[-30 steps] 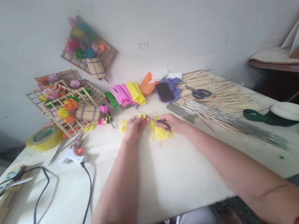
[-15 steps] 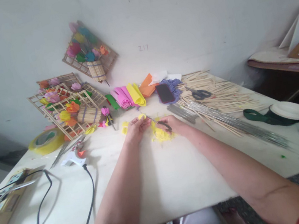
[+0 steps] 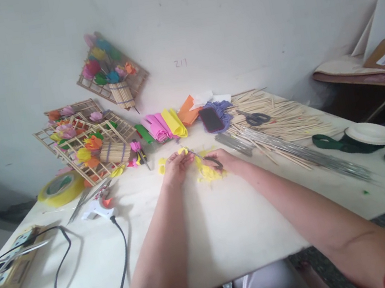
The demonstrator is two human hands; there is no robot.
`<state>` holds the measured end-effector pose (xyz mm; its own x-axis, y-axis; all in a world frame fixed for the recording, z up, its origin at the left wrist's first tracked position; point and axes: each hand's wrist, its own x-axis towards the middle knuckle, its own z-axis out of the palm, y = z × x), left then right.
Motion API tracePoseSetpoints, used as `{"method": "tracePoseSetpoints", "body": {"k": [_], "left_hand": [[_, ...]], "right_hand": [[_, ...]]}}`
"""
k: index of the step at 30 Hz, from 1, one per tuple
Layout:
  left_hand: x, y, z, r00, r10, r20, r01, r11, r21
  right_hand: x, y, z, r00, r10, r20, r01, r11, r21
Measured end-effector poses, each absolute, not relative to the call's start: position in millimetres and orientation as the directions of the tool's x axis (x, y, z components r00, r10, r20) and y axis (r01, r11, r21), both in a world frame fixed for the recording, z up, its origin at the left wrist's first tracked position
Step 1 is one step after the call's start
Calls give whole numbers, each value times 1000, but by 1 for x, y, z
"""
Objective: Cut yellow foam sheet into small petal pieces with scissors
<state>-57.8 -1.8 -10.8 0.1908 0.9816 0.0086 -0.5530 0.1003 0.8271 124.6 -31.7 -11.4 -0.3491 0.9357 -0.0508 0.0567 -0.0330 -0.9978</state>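
Pinched in my left hand point(image 3: 177, 167) is a small piece of yellow crepe paper point(image 3: 183, 151). My right hand point(image 3: 223, 159) is closed round the dark handles of a pair of scissors point(image 3: 214, 162). Their blades point left to the yellow piece; whether they touch it is too small to tell. Yellow paper scraps point(image 3: 210, 174) lie on the table below and between my hands. A few cut yellow pieces point(image 3: 162, 165) rest just left of my left hand.
Paper rolls point(image 3: 175, 123), a phone point(image 3: 211, 119), bamboo sticks point(image 3: 285, 122), metal wires point(image 3: 303, 159) and other scissors point(image 3: 257, 118) lie behind and right. Flower-decorated stick frames point(image 3: 95, 151), clear tape point(image 3: 59, 188), a glue gun point(image 3: 99, 206) and a power strip point(image 3: 11, 265) are left.
The camera view has shifted slightly. My hands stay almost in the same place, with the scissors and yellow paper still held.
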Motion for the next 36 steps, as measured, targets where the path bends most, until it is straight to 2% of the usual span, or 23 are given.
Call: {"method": "tracePoseSetpoints", "body": {"k": [9, 17, 36], "left_hand": [[-57, -3, -11, 253, 967, 31, -524, 110, 845], [-56, -1, -12, 252, 967, 35, -508, 102, 855], [-56, -3, -10, 253, 966, 46, -508, 93, 856]], "right_hand": [[123, -29, -14, -372, 926, -64, -31, -81, -996], [123, -36, -7, -345, 934, -96, 4, -101, -995], [120, -43, -2, -321, 945, -60, -76, -89, -993]]}}
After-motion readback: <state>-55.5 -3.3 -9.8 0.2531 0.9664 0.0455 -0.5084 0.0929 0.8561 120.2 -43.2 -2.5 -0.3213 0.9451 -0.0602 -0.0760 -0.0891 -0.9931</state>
